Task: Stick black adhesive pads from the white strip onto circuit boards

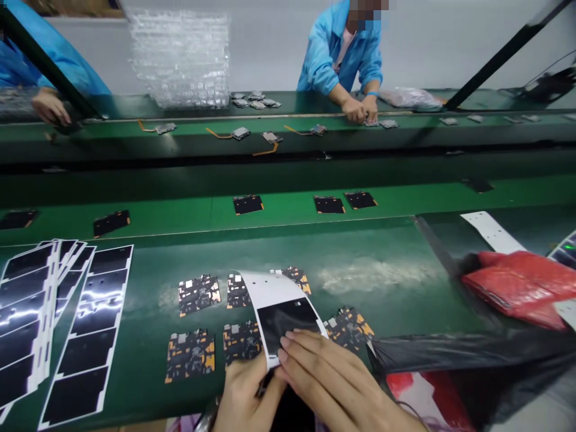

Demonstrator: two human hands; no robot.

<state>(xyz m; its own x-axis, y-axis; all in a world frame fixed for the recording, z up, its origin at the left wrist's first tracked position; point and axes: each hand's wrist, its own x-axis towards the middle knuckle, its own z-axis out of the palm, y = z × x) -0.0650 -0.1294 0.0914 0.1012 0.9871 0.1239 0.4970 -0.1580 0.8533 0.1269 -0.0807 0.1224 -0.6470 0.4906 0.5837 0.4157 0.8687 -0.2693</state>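
Green counter [369,240]; black-and-orange circuit boards [199,295] at ten o'clock. Left fingers [253,371] pinch white-bordered black film strip [288,321]; right fingers [310,360] lie across, grip unclear. Best kept taut, uncreased.

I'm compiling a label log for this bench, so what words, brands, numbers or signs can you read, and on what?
No text can be read here.
Circuit boards: any markings are too small and blurred.
Curled sticker sheet: none legible.
Flat sticker sheets: none legible.
Red plastic bag: none legible.
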